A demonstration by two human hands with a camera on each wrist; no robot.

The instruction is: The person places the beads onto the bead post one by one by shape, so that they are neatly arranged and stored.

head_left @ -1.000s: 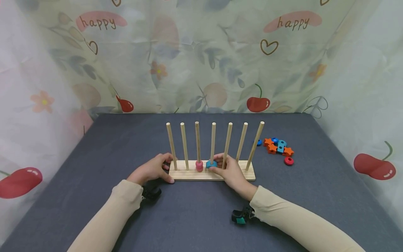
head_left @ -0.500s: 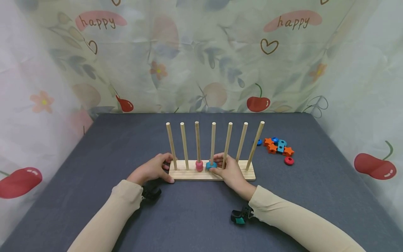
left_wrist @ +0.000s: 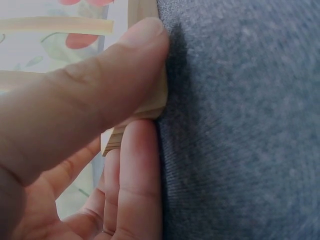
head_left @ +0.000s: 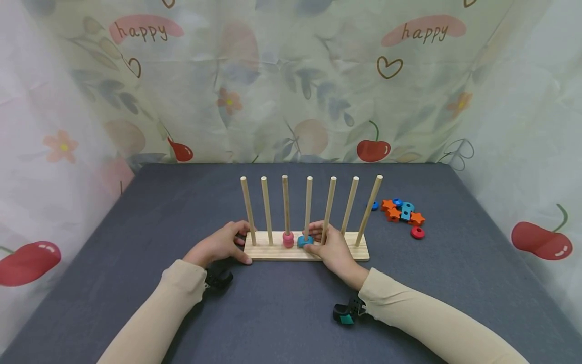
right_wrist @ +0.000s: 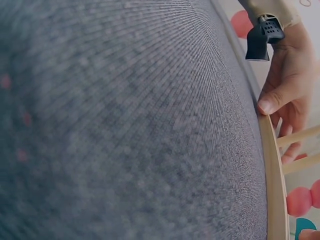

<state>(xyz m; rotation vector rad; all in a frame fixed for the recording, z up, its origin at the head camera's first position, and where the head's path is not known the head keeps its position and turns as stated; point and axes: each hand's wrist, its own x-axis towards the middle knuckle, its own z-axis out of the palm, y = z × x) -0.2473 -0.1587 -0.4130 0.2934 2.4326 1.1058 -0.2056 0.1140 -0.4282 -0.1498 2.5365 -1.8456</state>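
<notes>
A wooden peg board with a row of several upright pegs stands on the table. My left hand grips its left end; in the left wrist view, the thumb lies over the corner of the base and the fingers sit against the end. At the foot of the middle peg is a blue bead, threaded on the peg. Pinching that bead from the right is my right hand, its far fingers partly behind a peg. Pinkish-red beads are stacked on the peg just left.
To the right of the board lie loose pieces: orange stars, a light-blue piece, dark-blue beads and a red bead. A patterned cloth hangs behind the dark table.
The blue bead has slid slightly down the middle peg toward the base, with my right hand at it. My left hand keeps its place on the board.
</notes>
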